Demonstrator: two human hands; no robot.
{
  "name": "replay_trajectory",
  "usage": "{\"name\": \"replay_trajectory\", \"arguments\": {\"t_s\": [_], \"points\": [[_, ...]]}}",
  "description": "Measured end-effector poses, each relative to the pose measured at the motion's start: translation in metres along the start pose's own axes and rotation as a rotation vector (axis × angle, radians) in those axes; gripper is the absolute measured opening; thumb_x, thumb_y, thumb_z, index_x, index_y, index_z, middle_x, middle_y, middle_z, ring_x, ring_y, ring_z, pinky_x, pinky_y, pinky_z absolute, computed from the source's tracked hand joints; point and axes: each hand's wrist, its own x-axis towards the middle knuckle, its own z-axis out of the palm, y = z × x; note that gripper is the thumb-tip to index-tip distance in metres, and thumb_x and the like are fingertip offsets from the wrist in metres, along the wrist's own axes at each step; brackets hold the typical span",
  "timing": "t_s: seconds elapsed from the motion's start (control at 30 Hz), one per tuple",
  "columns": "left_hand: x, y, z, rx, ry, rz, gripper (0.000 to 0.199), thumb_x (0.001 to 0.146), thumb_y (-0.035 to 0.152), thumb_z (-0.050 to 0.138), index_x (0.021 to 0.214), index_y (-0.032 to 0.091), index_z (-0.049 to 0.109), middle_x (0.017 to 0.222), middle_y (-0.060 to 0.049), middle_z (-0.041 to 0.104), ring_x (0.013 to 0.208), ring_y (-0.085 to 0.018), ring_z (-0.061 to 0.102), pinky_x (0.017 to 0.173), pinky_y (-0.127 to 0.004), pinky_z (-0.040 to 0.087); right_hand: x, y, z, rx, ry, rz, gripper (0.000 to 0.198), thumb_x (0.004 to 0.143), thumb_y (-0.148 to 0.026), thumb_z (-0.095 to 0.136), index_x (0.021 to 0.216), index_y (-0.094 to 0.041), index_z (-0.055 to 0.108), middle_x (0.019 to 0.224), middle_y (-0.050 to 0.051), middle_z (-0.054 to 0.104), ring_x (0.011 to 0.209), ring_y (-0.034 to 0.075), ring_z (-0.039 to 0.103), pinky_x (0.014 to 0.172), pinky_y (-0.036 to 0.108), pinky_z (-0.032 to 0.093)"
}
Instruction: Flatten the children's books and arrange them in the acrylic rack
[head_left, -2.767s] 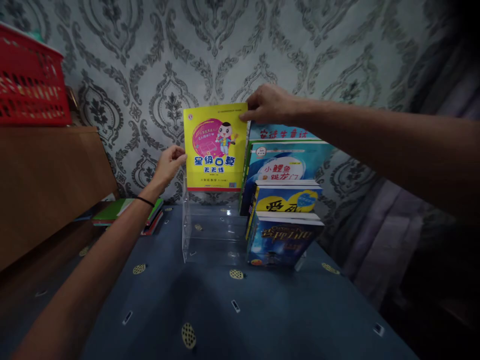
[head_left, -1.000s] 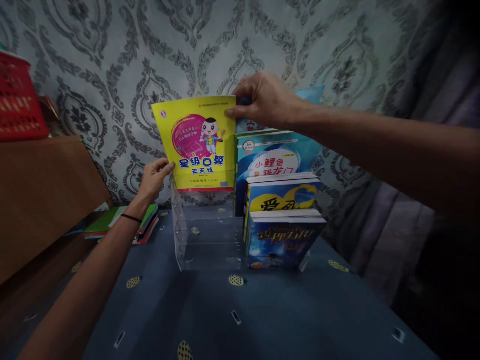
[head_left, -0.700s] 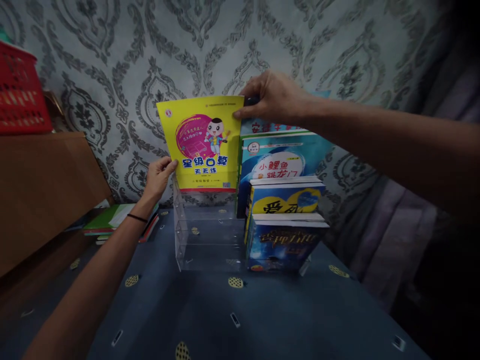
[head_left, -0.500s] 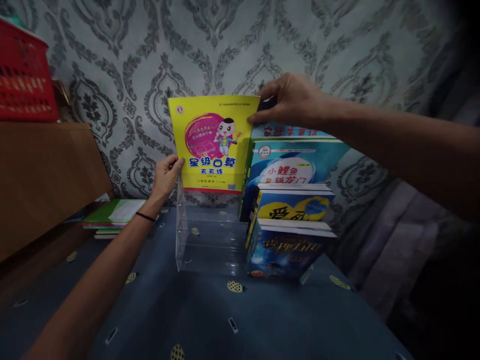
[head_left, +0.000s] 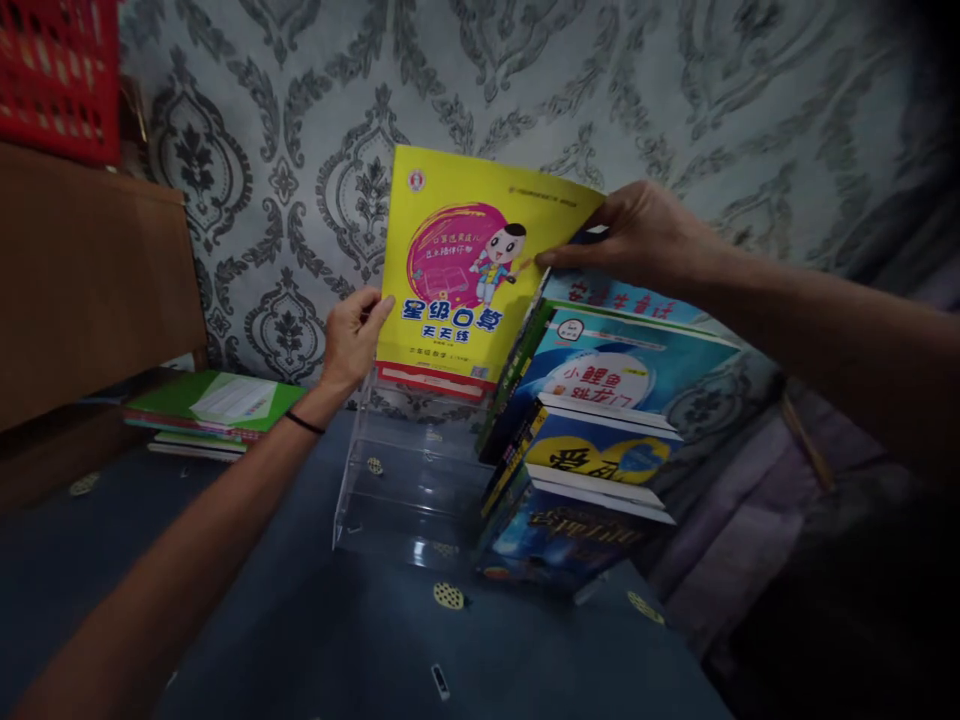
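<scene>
2 hands are holding the yellow book [head_left: 469,280] up at the top of the clear rack [head_left: 405,480]. The book is leaning to 1 side, and its top right corner is bending a little. The left hand [head_left: 354,335] is pinching the left edge, thumb in front, so its grip is narrow and holding the book. The right hand [head_left: 652,235] is pinching the top right part, thumb on the cover and fingers going behind. Its grip is narrow too, holding the same book.

The yellow book is standing over the left part of the back row, just beside the teal book [head_left: 652,350]. Whether its foot is resting on the rack is not showing clearly. To the right, the back book [head_left: 622,298], the teal book, the heart book [head_left: 600,450] and the dark book [head_left: 562,535] are standing like steps. On the left, a pile [head_left: 169,400] is lying on the blue cloth [head_left: 300,600], near the brown box [head_left: 90,290].

The step in hand seems to be handling the yellow book at the back row; whether it is going in or coming out is not showing. The next move seems to be calling for 2 hands working together, with soft fingers, so the thin corner is not folding and the teal book is not tipping.
</scene>
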Motion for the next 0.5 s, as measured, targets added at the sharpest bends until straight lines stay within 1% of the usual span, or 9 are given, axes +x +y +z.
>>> {"name": "replay_trajectory", "arguments": {"t_s": [0.13,0.23,0.3,0.4,0.5], "points": [[-0.004,0.001,0.0,0.018,0.023,0.024,0.029,0.09,0.039,0.059,0.069,0.021,0.052,0.07,0.002,0.05,0.068,-0.014,0.048,0.063,-0.026,0.035,0.0,0.001,-0.002,0.114,-0.022,-0.001,0.036,0.078,-0.033,0.083,0.112,-0.021,0.08,0.114,0.01,0.078,0.096,0.03,0.073,0.085,0.045,0.064],[-0.005,0.003,-0.001,0.026,0.032,0.05,0.027,0.09,0.034,0.061,0.069,0.02,0.052,0.071,0.002,0.05,0.07,-0.015,0.048,0.066,-0.027,0.035,0.002,0.002,-0.005,0.148,-0.072,-0.012,0.033,0.077,-0.035,0.083,0.108,-0.026,0.081,0.116,0.008,0.077,0.103,0.03,0.072,0.09,0.046,0.064],[-0.005,0.004,0.0,0.042,0.04,0.038,0.026,0.091,0.03,0.06,0.068,0.02,0.052,0.072,0.002,0.051,0.071,-0.015,0.048,0.067,-0.027,0.035,0.004,0.003,-0.006,0.157,-0.109,-0.012,0.03,0.077,-0.036,0.083,0.106,-0.03,0.081,0.117,0.005,0.077,0.103,0.03,0.072,0.09,0.047,0.063],[-0.003,0.006,0.002,0.044,0.058,0.029,0.024,0.092,0.024,0.058,0.069,0.02,0.052,0.072,0.002,0.051,0.071,-0.015,0.049,0.068,-0.027,0.035,0.007,0.006,-0.005,0.165,-0.116,0.0,0.027,0.077,-0.034,0.083,0.104,-0.029,0.081,0.114,0.006,0.078,0.096,0.028,0.073,0.086,0.048,0.063],[0.0,0.008,0.005,0.04,0.078,0.045,0.024,0.093,0.021,0.057,0.07,0.02,0.052,0.072,0.002,0.05,0.071,-0.014,0.049,0.067,-0.026,0.035,0.01,0.011,-0.001,0.108,-0.01,-0.018,0.026,0.079,-0.032,0.079,0.104,-0.023,0.081,0.103,0.011,0.08,0.08,0.026,0.073,0.074,0.046,0.063]]}}
